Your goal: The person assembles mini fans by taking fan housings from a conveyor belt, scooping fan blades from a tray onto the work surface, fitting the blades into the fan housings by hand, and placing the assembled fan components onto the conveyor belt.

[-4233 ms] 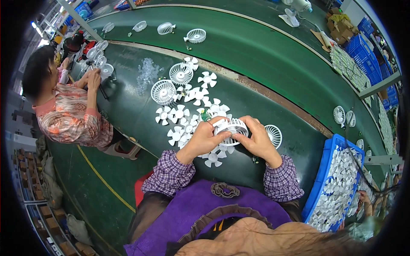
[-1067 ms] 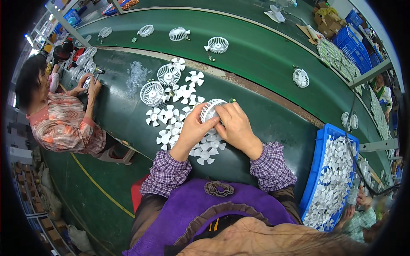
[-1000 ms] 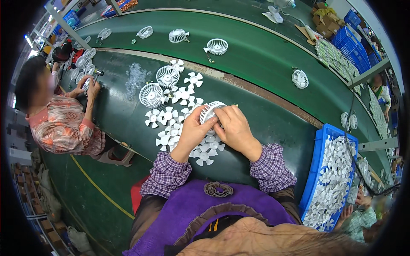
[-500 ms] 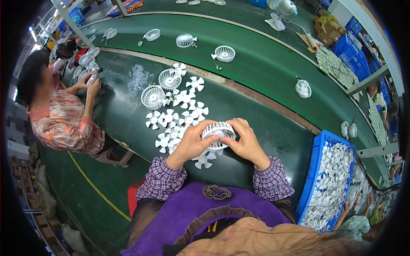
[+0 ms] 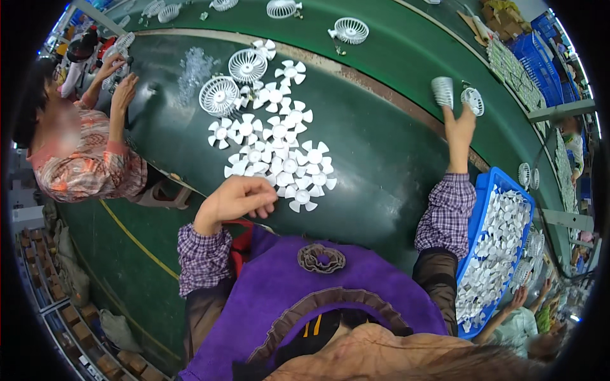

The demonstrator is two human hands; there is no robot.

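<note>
My right hand (image 5: pixel 460 130) reaches out over the green belt, fingers closed at the lower end of a white fan cage (image 5: pixel 443 92), which is smeared by motion. Right beside those fingers is a second white fan cage (image 5: pixel 472 101); whether they touch it too, I cannot tell. My left hand (image 5: pixel 240 198) hovers at the near table edge, loosely curled, with nothing visible in it. Just beyond it lie several white fan blades (image 5: pixel 289 166) in a loose group. Two more fan cages, one nearer (image 5: pixel 219 96) and one farther (image 5: pixel 248 65), rest past the blades.
A blue crate (image 5: pixel 478 209) full of white blades stands at my right. More fan cages (image 5: pixel 351 30) ride the belt (image 5: pixel 397 60). Small clear pieces (image 5: pixel 198 73) lie on the table (image 5: pixel 356 120). A co-worker in a patterned top (image 5: pixel 89 155) sits at the left.
My hands have parted. The right has swung out to the belt with the fan cage; the left has drawn back to the left, without it. The view has shifted, so the table appears higher.
</note>
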